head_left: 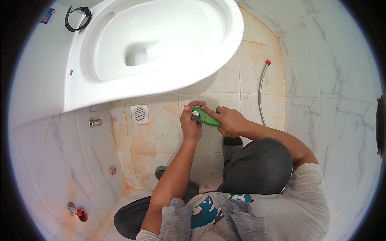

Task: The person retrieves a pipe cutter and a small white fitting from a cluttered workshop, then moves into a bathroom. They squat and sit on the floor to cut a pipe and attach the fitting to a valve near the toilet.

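Between my two hands, above the tiled floor, is a green elongated object with dark marks and a small pale and grey part at its left end. I cannot make out its exact kind. My left hand is curled around the left end, thumb and fingers on either side of the pale part. From the right, my right hand grips the object's other end, with the index finger stretched along its top. The fingers partly hide the object.
A white toilet fills the upper left, with a black watch on its rim. On the floor are a square drain and a braided hose with a red end. The left wall carries a metal valve and a pipe fitting.
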Action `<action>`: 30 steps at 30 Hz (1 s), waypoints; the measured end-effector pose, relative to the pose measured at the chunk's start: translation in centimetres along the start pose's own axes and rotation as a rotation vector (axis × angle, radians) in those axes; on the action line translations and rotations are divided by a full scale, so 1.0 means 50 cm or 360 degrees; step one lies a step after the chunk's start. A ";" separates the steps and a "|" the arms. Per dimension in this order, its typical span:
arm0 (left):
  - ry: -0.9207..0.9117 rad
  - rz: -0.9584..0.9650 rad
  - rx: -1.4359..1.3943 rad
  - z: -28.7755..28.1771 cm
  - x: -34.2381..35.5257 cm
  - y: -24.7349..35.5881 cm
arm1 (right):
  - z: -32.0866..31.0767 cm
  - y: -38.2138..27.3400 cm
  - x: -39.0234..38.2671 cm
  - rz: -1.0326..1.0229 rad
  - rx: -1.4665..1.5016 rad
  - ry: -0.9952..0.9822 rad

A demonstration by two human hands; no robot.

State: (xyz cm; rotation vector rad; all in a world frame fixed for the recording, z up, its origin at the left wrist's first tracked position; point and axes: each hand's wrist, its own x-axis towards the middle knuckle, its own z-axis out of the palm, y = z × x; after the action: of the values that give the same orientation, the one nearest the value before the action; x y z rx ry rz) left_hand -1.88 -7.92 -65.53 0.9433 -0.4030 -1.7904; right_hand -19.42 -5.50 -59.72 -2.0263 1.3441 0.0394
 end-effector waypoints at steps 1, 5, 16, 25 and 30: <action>-0.0014 0.0010 -0.0068 -0.001 0.001 -0.001 | -0.001 0.000 0.000 -0.0007 0.0047 -0.0004; 0.0014 0.0005 -0.0084 -0.004 0.006 0.002 | -0.002 0.003 0.004 -0.0021 0.0136 -0.0103; 0.0182 -0.0037 -0.0108 -0.001 0.011 -0.011 | 0.019 0.012 0.006 0.0043 0.0168 -0.0123; 0.0248 -0.0053 -0.0184 0.015 0.014 0.001 | 0.017 0.011 0.008 0.0016 0.0219 -0.0050; 0.0257 -0.0051 -0.0185 0.015 0.016 0.004 | 0.021 0.015 0.006 -0.0020 0.0244 0.0020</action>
State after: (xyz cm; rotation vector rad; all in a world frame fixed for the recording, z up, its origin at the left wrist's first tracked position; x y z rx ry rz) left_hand -2.47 -8.83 -65.25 1.0083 -0.1810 -1.7325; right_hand -19.52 -5.32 -61.02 -1.9090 1.3013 -0.0802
